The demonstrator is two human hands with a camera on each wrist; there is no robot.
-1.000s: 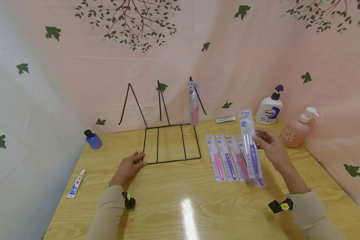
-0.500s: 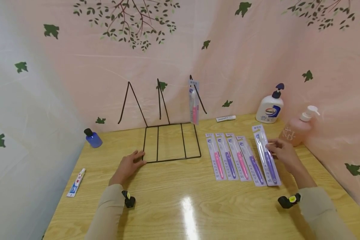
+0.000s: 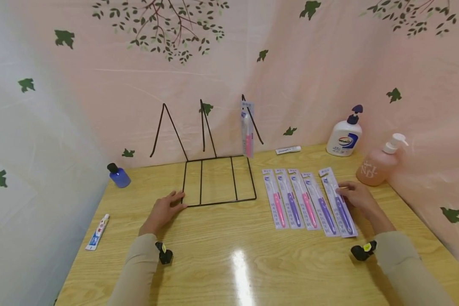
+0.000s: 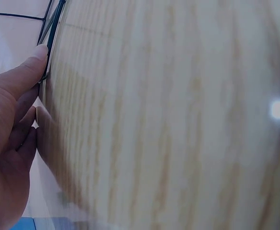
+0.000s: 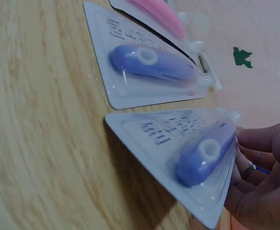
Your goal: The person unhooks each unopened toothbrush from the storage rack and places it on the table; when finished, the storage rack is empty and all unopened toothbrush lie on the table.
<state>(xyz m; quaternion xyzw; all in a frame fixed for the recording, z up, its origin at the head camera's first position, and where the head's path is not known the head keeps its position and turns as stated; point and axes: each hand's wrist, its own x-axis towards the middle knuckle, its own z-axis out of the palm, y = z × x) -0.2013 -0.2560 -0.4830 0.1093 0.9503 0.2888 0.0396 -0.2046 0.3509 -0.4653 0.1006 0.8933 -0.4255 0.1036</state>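
Observation:
My right hand (image 3: 357,197) pinches the right edge of a purple packaged toothbrush (image 3: 339,208). In the right wrist view this pack (image 5: 171,136) is tilted, its near right corner raised off the table, with the thumb at its edge and fingers underneath. To its left lies a row of pink and purple packaged toothbrushes (image 3: 290,202). My left hand (image 3: 163,212) holds the front left corner of a black wire rack (image 3: 201,182); in the left wrist view the thumb (image 4: 29,69) lies along the wire. A pink packaged toothbrush (image 3: 247,136) hangs from the rack's right hook.
A white pump bottle (image 3: 342,140) and a pink pump bottle (image 3: 375,168) stand beyond my right hand. A small white tube (image 3: 288,150) lies near the back edge. At left are a blue bottle (image 3: 119,176) and a toothpaste tube (image 3: 97,232). Patterned cloth hangs behind.
My right hand has carried the purple packaged toothbrush rightward and down to the right end of the row, uncovering the packs beneath. My left hand stays at the rack corner.

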